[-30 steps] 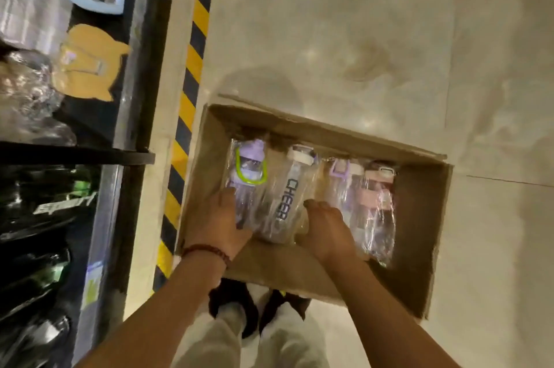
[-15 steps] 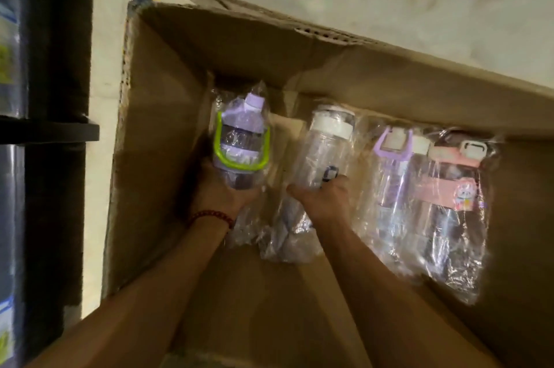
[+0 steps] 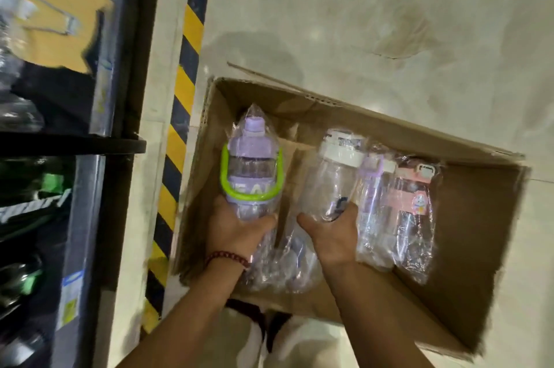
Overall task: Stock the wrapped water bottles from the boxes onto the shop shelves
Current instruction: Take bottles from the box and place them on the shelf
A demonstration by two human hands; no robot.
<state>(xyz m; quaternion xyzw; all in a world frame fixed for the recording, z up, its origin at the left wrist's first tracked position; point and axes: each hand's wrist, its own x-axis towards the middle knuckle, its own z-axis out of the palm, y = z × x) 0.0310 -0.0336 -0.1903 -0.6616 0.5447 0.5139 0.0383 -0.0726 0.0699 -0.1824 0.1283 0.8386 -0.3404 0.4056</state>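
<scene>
Clear plastic film wraps each bottle. The left hand (image 3: 236,226) has its grip closed round the lower body of the purple bottle (image 3: 251,169), which has a lime-green carry loop and purple cap. The right hand (image 3: 329,232) has its grip closed round the clear bottle (image 3: 332,184) with a white lid. A lilac-capped bottle (image 3: 373,205) and a pink bottle (image 3: 415,205) lie side by side in the cardboard box (image 3: 467,247) on the floor (image 3: 359,22), beside dark shelves (image 3: 90,142).
</scene>
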